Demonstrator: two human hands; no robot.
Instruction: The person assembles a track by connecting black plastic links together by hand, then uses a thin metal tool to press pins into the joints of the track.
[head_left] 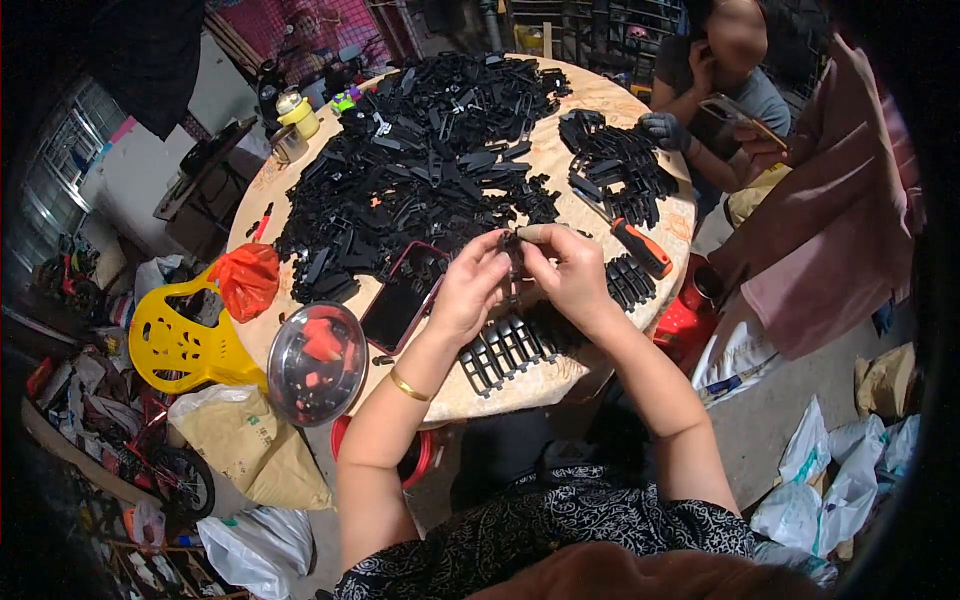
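Observation:
Above the near side of the round table (455, 402), my left hand (472, 285) and my right hand (572, 268) meet, fingers pinched on one small black plastic part (514, 262). Fingers cover much of that part, so its exact kind is unclear. A gold bracelet circles my left wrist. Just below my hands lies a row of black frame-like plastic pieces (497, 352) set side by side. More such pieces (627, 283) lie beyond my right wrist. A big heap of loose black plastic parts (420, 165) spreads over the far and left side of the table.
A phone (398, 305) and a clear bowl with red chunks (318, 362) lie left of my arm. An orange-and-black screwdriver (641, 248) rests at right, near a smaller black pile (618, 165). Across sits a person (720, 100) holding a phone. A yellow chair (180, 335) stands left.

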